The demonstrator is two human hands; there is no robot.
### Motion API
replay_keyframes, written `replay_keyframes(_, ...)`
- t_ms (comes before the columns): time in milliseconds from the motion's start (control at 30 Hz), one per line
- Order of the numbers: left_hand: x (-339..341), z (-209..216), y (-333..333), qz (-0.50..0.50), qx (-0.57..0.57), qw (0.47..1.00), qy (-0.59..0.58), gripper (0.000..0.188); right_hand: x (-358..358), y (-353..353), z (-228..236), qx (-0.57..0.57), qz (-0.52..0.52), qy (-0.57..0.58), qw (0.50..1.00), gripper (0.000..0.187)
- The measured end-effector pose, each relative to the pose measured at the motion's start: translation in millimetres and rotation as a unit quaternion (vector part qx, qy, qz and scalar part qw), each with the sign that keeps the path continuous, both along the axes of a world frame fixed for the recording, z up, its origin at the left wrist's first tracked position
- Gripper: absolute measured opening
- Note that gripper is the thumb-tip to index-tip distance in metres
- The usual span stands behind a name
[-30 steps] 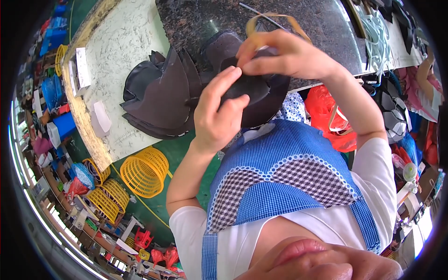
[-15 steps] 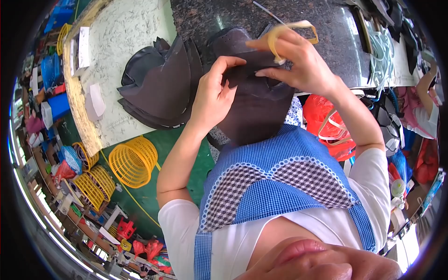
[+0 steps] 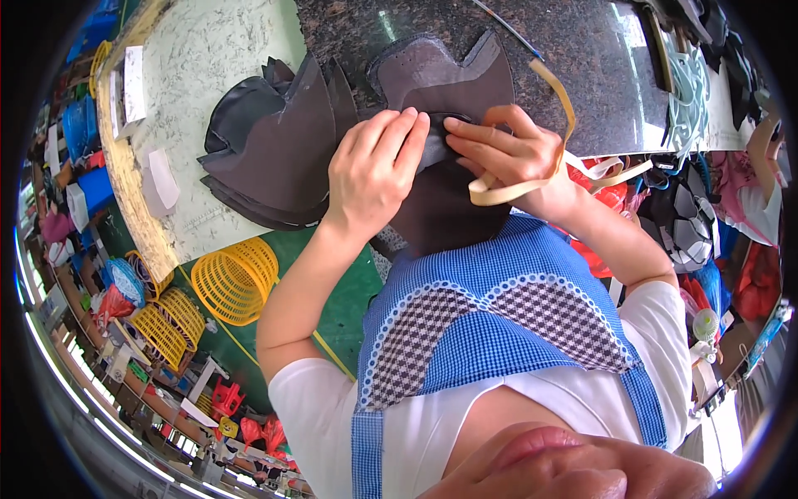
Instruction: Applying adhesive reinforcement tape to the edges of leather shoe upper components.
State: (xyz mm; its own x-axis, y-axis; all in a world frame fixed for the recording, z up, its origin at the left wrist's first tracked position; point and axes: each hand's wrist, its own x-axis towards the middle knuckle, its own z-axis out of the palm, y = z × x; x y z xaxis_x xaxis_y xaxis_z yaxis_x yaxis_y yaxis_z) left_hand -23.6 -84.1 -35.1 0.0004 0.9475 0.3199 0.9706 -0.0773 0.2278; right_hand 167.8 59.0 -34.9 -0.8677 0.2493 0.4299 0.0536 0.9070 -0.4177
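Both hands hold a dark brown sheet piece [image 3: 453,208], which looks like a cut shoe upper, at the near edge of the dark stone slab. My left hand [image 3: 376,166] has its fingers bent and pressed together on the piece's upper edge. Close by on the right, my right hand [image 3: 511,154] pinches the same edge. A narrow beige tape [image 3: 561,96] loops around the right hand and wrist, its upper end near a thin rod [image 3: 507,29]. Beyond the hands lies a stack of dark upper pieces [image 3: 449,79]. My fingertips partly hide the held edge.
Another stack of dark curved pieces [image 3: 278,145] sits on the white board [image 3: 224,50] to the left. Pale blue cords [image 3: 688,96] hang at the right edge of the slab. A yellow basket [image 3: 237,279] stands on the green floor, and a red bag [image 3: 594,249] is at the right.
My hands have come closer together on the dark piece. The right hand has moved nearer to me, and the tape, bunched around its fingers before, now trails past the wrist.
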Motion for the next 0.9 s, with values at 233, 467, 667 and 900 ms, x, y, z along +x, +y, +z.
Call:
replay_keyframes(233,-36.4,34.0,-19.3,-0.087,-0.140,0.983,-0.086,0.029,11.2,19.5,21.8,0.001,0.115,-0.081,0.990,0.019)
replay_keyframes(467,-16.2,11.1,9.8,0.063,0.010,0.977,-0.202,0.018,34.9,71.2,27.3,-0.609,-0.117,0.051,0.783,0.026)
replay_keyframes(667,-14.7,47.1,-7.1,0.099,0.035,0.961,-0.257,0.014,66.0,86.5,24.9,-0.676,-0.126,0.165,0.707,0.036)
replay_keyframes(900,-95.8,46.4,-13.8,0.239,0.091,0.966,0.032,0.036,84.0,85.5,43.0,-0.717,-0.070,0.215,0.660,0.024)
